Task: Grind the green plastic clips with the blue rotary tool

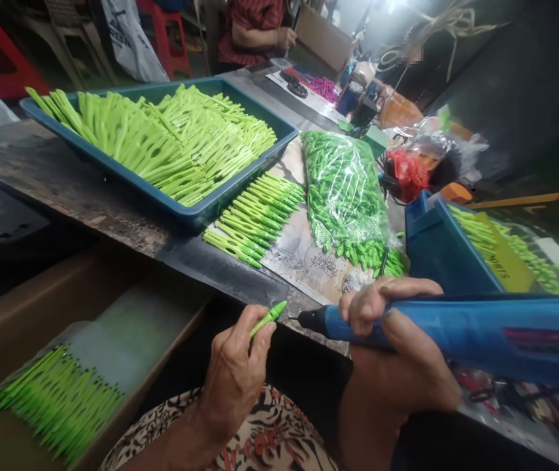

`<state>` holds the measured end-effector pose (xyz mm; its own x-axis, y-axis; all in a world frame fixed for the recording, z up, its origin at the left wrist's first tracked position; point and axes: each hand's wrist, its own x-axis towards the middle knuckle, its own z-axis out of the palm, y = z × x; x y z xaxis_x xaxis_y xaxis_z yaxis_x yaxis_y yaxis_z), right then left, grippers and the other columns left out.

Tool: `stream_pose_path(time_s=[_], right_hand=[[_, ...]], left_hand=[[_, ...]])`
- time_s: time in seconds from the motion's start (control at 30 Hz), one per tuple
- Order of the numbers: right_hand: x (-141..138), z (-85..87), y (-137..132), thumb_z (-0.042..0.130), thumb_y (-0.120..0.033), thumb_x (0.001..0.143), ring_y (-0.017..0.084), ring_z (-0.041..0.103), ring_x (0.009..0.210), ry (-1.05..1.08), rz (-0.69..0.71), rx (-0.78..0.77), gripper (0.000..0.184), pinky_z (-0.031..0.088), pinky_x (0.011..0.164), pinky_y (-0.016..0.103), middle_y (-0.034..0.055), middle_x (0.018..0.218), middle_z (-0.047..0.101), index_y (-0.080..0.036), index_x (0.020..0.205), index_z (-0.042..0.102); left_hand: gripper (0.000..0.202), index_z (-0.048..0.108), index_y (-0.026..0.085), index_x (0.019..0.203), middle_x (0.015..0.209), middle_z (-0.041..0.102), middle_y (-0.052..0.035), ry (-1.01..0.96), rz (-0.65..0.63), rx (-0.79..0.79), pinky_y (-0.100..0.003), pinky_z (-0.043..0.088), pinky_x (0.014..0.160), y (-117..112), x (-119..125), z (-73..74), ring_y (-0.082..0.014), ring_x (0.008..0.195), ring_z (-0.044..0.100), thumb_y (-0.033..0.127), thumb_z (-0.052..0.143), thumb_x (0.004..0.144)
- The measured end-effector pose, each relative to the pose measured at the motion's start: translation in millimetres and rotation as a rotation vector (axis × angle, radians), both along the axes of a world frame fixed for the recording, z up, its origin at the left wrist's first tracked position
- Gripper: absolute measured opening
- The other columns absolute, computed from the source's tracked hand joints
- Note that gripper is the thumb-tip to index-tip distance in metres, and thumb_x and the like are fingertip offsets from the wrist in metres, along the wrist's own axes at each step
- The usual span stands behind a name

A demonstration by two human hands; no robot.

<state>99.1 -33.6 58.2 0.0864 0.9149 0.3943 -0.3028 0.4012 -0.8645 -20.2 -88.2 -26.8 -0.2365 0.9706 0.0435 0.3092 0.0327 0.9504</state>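
Observation:
My left hand [237, 360] pinches a slim lime-green plastic piece [268, 318] between thumb and fingers, its darker green pointed tip toward the right. My right hand [391, 333] is wrapped round a blue electric screwdriver [475, 333] with a black nose. The screwdriver's bit points left and sits a little to the right of the green tip, apart from it. Just beyond my hands, a row of similar green pieces [259, 216] lies on the table. Small metal screws [324, 265] are scattered near a clear bag of green tips [342, 186], some of them spilled out.
A dark blue tray [195, 212] heaped with lime-green parts stands at the far left. A cardboard box [161, 373] below holds bagged green pieces [63, 399]. On the right is a blue bin [450, 255]. Across the table a person [254, 33] sits near purple parts [323, 88].

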Motion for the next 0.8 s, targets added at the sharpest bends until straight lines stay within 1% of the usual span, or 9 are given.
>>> stream_pose_path(time_s=[0.1,0.2,0.37,0.5,0.63,0.7,0.8], right_hand=[[2.8,-0.2,-2.4,0.051,-0.012,0.065,0.010,0.046,0.047,0.019,-0.001,0.002,0.020,0.039,0.052,0.029,-0.0017,0.061,0.054,-0.018,0.083,0.055],[6.4,-1.3,-3.0,0.051,-0.012,0.066,0.009,0.047,0.047,0.039,0.009,0.008,0.020,0.039,0.053,0.029,-0.0012,0.063,0.055,-0.017,0.085,0.055],[9.5,-3.2,-1.8,0.049,-0.011,0.068,0.009,0.048,0.050,0.045,-0.002,0.007,0.020,0.040,0.055,0.029,-0.0007,0.065,0.055,-0.016,0.087,0.054],[9.6,-3.5,-1.5,0.050,-0.011,0.068,0.009,0.047,0.050,0.038,-0.001,0.002,0.021,0.040,0.055,0.029,-0.0007,0.065,0.055,-0.016,0.087,0.054],[8.6,-3.5,0.1,0.049,-0.010,0.067,0.009,0.047,0.049,0.034,-0.013,0.008,0.020,0.039,0.054,0.029,-0.0007,0.064,0.055,-0.016,0.086,0.054],[8.4,-3.4,0.8,0.049,-0.011,0.067,0.009,0.047,0.048,0.033,-0.015,0.010,0.020,0.039,0.054,0.029,-0.0008,0.064,0.055,-0.016,0.086,0.054],[8.7,-3.1,0.5,0.050,-0.012,0.067,0.009,0.047,0.049,0.032,-0.020,0.015,0.020,0.039,0.054,0.029,-0.0011,0.064,0.055,-0.016,0.086,0.054]], left_hand=[[0.007,0.052,0.020,0.090,0.071,0.062,0.0006,0.163,0.010,0.159,-0.021,0.044,0.058,-1.5,1.2,-4.5,-0.0120,0.060,0.058,0.017,0.048,0.084],[0.009,0.051,0.019,0.091,0.072,0.063,-0.0007,0.234,0.005,0.231,-0.021,0.045,0.059,-1.3,1.7,-6.3,-0.0129,0.061,0.059,0.014,0.048,0.084],[0.012,0.050,0.018,0.094,0.071,0.062,-0.0016,0.293,-0.003,0.271,-0.022,0.046,0.060,0.6,1.5,-6.1,-0.0132,0.061,0.059,0.012,0.048,0.083],[0.012,0.050,0.017,0.093,0.073,0.062,-0.0030,0.308,-0.019,0.278,-0.022,0.044,0.059,1.5,1.3,-8.4,-0.0134,0.062,0.059,0.010,0.048,0.084],[0.013,0.052,0.017,0.092,0.074,0.062,-0.0035,0.293,-0.042,0.318,-0.023,0.042,0.063,1.5,2.3,-11.3,-0.0143,0.066,0.059,0.009,0.048,0.083],[0.011,0.054,0.018,0.090,0.071,0.061,-0.0020,0.217,-0.054,0.253,-0.023,0.041,0.061,2.3,2.6,-10.7,-0.0136,0.064,0.057,0.012,0.047,0.084],[0.007,0.053,0.019,0.083,0.068,0.059,-0.0002,-0.041,-0.079,-0.014,-0.023,0.038,0.057,4.9,1.5,-7.0,-0.0123,0.060,0.053,0.021,0.047,0.085]])
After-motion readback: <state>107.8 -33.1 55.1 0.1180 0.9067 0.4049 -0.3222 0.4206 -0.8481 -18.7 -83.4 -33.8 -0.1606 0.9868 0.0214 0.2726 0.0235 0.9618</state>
